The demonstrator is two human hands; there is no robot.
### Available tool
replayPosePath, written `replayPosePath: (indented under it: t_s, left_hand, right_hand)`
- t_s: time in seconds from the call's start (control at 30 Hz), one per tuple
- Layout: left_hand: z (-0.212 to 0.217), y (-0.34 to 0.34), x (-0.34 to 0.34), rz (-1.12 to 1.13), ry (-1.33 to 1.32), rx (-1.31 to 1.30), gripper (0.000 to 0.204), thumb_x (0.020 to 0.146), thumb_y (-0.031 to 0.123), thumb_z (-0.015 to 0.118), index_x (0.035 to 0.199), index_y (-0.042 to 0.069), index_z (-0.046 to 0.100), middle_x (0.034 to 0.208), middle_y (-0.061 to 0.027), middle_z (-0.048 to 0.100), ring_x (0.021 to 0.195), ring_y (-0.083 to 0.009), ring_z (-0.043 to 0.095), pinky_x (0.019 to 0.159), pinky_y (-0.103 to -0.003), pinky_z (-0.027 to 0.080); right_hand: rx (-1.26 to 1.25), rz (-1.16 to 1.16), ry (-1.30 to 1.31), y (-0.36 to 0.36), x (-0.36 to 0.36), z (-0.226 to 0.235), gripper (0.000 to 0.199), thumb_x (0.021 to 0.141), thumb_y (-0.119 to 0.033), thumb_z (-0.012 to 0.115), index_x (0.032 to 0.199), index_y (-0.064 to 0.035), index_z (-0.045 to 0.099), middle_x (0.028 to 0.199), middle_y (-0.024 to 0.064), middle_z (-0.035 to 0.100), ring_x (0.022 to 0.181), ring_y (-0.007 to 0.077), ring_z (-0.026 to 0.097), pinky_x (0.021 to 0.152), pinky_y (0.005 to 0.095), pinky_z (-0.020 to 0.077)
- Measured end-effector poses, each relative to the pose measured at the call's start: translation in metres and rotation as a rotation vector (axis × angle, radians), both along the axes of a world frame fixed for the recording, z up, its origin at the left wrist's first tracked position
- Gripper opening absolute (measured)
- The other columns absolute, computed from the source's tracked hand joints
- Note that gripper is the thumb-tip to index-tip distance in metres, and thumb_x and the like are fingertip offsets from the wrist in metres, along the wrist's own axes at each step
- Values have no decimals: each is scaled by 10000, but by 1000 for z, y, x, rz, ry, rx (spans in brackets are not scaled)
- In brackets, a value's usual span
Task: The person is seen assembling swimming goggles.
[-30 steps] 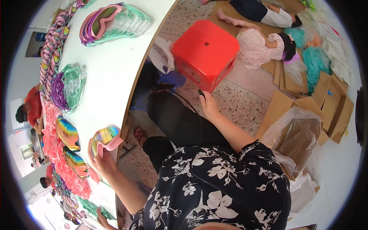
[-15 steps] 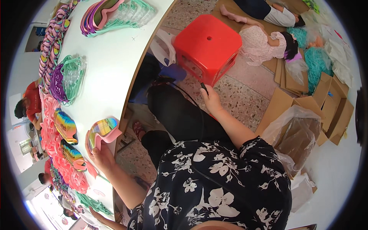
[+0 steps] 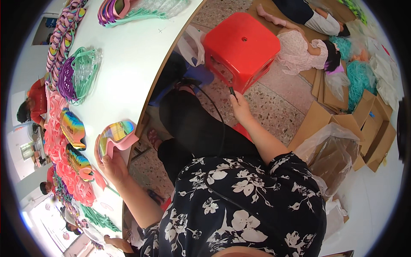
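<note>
My left hand is closed round a pair of goggles at the table's edge. They have a pink frame and a rainbow mirrored lens. My right hand, out over the floor beside the red stool, grips a slim black rod. A thin black cable runs over my leg and shirt; whether it joins the rod I cannot tell. Left of the goggles on the table lie a rainbow lens piece and, nearer me, another one.
The white table carries purple and green goggle straps, stacked goggles and a heap of pink frames. A red stool stands ahead. Two people lie on cardboard at right, near open boxes. Other people sit beyond the table.
The view has swung slightly, so the stool and table items sit a little differently. The goggles in my left hand have tilted a little. Both hands keep their hold.
</note>
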State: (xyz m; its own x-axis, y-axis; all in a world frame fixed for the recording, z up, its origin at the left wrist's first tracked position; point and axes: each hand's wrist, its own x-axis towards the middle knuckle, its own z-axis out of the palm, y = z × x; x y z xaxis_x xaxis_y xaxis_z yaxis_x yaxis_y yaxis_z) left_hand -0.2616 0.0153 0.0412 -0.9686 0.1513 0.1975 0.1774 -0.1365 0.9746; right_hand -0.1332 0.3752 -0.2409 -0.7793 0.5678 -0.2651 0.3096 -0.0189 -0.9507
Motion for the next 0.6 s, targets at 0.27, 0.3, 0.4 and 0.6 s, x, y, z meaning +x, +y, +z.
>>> replayPosePath:
  t_s: [0.27,0.3,0.4,0.6]
  left_hand:
    - [0,2,2,60,-28,14,860,781,372,838,1376,-104,440,1319,-212,556,1230,-324,560,1089,-447,427]
    - [0,2,2,66,-33,15,863,778,371,841,1377,-105,440,1316,-209,558,1226,-320,563,1085,-443,430]
    - [0,0,4,83,-44,18,874,771,371,848,1379,-106,438,1308,-202,563,1217,-308,571,1077,-431,438]
    - [-2,-3,4,91,-49,16,883,765,371,850,1381,-107,435,1301,-196,567,1215,-299,573,1077,-426,438]
  right_hand:
    - [60,-22,79,-16,-26,-18,304,1000,-213,552,1241,-32,588,1011,156,658,970,257,636,880,355,479]
    - [29,-10,47,-18,-28,-21,312,1001,-217,552,1252,-34,585,1047,162,659,996,264,635,896,354,476]
    - [23,41,7,-23,-32,-16,332,1003,-230,551,1272,-37,578,1098,160,662,1032,272,633,922,350,471]
    - [-511,144,-35,-15,-39,24,315,1013,-246,535,1262,-60,585,949,110,648,879,227,625,815,358,494]
